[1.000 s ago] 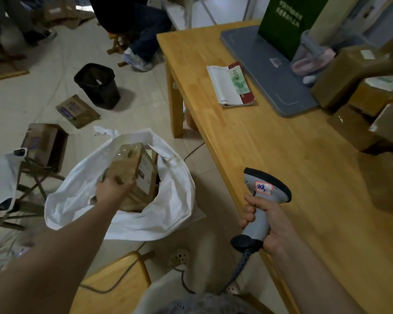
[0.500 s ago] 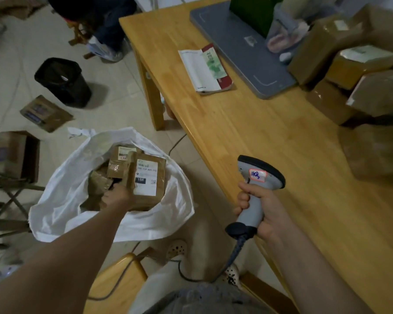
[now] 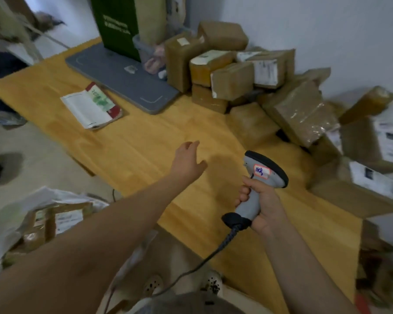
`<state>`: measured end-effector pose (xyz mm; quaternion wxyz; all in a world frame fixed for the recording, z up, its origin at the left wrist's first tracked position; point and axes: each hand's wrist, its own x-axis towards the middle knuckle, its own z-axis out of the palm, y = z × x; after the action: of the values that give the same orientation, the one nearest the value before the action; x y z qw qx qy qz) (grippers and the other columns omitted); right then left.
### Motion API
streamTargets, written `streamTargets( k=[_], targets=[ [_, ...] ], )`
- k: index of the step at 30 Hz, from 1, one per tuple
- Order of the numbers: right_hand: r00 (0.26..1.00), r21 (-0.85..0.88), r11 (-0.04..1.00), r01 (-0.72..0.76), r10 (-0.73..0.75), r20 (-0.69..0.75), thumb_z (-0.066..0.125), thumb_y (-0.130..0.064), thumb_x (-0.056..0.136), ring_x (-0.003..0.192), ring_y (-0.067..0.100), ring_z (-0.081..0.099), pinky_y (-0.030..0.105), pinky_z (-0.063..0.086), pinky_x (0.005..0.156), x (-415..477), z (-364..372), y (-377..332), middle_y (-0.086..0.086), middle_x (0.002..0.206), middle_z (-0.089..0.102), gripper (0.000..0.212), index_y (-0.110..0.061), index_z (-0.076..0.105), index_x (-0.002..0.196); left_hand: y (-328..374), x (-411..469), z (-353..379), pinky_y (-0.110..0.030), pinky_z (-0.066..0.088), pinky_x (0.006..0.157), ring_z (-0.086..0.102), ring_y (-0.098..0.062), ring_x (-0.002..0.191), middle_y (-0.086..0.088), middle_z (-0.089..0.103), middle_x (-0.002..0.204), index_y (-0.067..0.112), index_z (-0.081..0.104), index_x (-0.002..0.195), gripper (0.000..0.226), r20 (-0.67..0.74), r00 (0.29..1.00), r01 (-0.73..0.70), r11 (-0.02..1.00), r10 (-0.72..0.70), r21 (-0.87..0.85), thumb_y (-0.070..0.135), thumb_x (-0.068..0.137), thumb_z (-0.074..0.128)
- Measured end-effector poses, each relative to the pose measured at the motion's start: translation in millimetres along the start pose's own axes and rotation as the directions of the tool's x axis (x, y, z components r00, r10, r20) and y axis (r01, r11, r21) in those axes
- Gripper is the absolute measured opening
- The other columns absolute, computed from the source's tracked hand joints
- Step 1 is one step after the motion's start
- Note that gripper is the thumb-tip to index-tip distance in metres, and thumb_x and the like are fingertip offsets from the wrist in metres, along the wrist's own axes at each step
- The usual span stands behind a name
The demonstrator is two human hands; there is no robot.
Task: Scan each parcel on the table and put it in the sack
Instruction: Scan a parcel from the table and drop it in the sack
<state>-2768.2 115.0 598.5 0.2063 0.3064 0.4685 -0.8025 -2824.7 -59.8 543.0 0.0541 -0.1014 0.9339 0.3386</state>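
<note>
Fingers (image 3: 192, 145) of our left hand (image 3: 187, 162) are spread loose & hold nothing. The hand hangs over bare wood of the table (image 3: 145, 150), touching no parcel. Our right hand (image 3: 262, 205) has its fingers curled round the grip of a grey barcode scanner (image 3: 266, 171), head aimed twd the far-right side of the table. A hand-written tag sits on the scanner head. Its dark cable (image 3: 200, 266) drops past the table edge twd the floor.

Parcels: a heap of brown taped boxes (image 3: 232, 80) fills the far & right side of the table, against the wall. Several carry white labels; exact no. unclear, edges are blurred. The nearest parcel (image 3: 252, 123) is plain brown & lies beyond our left fingertips, near but apart.

Sack: the white sack (image 3: 7, 220) sits on the floor at lower left, beside the table, mouth open. At least two labelled brown parcels (image 3: 64, 219) show inside.

Progress, as we judge it: a few parcels are bagged, but most of the job is left, since the big heap on the table is unscanned. Left hand looks set to fetch the next parcel.

Also on the table: a grey mat (image 3: 123, 75), an open booklet (image 3: 92, 105) nr the left edge & a tall green box (image 3: 118, 23) at the back.
</note>
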Motion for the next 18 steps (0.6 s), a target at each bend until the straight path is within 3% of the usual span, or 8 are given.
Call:
streamTargets(
  k=[5,9,11,13,15,18],
  targets=[
    [0.997,0.076,0.995,0.064,-0.061,-0.043,0.058,-0.005,0.086,0.038,0.010,0.043,0.020,0.041,0.041,3,-46,-42,0.000,0.051,0.048,0.010,-0.012,0.056,0.080,89,46,36,-0.036,0.030,0.111,0.029,-0.028,0.140,-0.011,0.030,0.153,0.009,0.028,0.150,0.067,0.101,0.980,-0.178,0.982,0.170,0.068,0.032,0.094,0.059],
    [0.993,0.097,0.988,0.120,-0.118,-0.023,0.059,-0.003,0.086,0.038,0.012,0.043,0.023,0.040,0.041,11,-76,-65,0.001,0.050,0.047,0.008,-0.010,0.057,0.081,166,88,47,-0.038,0.016,0.117,0.014,-0.032,0.146,-0.017,0.017,0.157,0.008,0.015,0.153,0.085,-0.017,0.923,-0.379,0.916,0.384,0.132,0.034,0.089,0.065],
    [0.990,0.093,0.986,0.138,-0.137,-0.027,0.060,-0.003,0.086,0.040,0.013,0.044,0.025,0.040,0.042,14,-90,-73,0.002,0.053,0.047,0.007,-0.009,0.057,0.083,204,113,52,-0.039,0.000,0.118,-0.003,-0.031,0.148,-0.016,0.001,0.161,0.011,0.001,0.154,0.099,0.000,0.822,-0.523,0.754,0.570,0.396,0.029,0.085,0.070],
    [0.989,0.113,0.983,0.146,-0.144,-0.028,0.061,-0.001,0.085,0.041,0.014,0.044,0.026,0.041,0.042,15,-101,-78,0.003,0.053,0.048,0.007,-0.007,0.057,0.086,235,131,57,-0.044,-0.012,0.114,-0.013,-0.032,0.147,-0.016,-0.011,0.160,0.012,-0.012,0.153,0.103,0.126,0.748,-0.554,0.507,0.652,0.660,0.020,0.085,0.065],
    [0.989,0.135,0.980,0.149,-0.147,-0.029,0.061,0.001,0.085,0.042,0.016,0.045,0.027,0.042,0.043,14,-109,-81,0.005,0.053,0.049,0.008,-0.005,0.058,0.088,255,144,62,-0.051,-0.014,0.116,-0.019,-0.033,0.146,-0.018,-0.020,0.158,0.011,-0.018,0.151,0.094,0.272,0.744,-0.525,0.281,0.610,0.803,0.017,0.091,0.053],
    [0.990,0.154,0.978,0.143,-0.141,-0.022,0.062,0.002,0.084,0.041,0.017,0.046,0.027,0.042,0.043,14,-117,-83,0.006,0.052,0.050,0.009,-0.004,0.058,0.090,263,158,67,-0.056,-0.010,0.117,-0.016,-0.033,0.147,-0.018,-0.016,0.159,0.011,-0.021,0.150,0.093,0.366,0.762,-0.486,0.098,0.534,0.868,0.020,0.093,0.052]
  ],
)
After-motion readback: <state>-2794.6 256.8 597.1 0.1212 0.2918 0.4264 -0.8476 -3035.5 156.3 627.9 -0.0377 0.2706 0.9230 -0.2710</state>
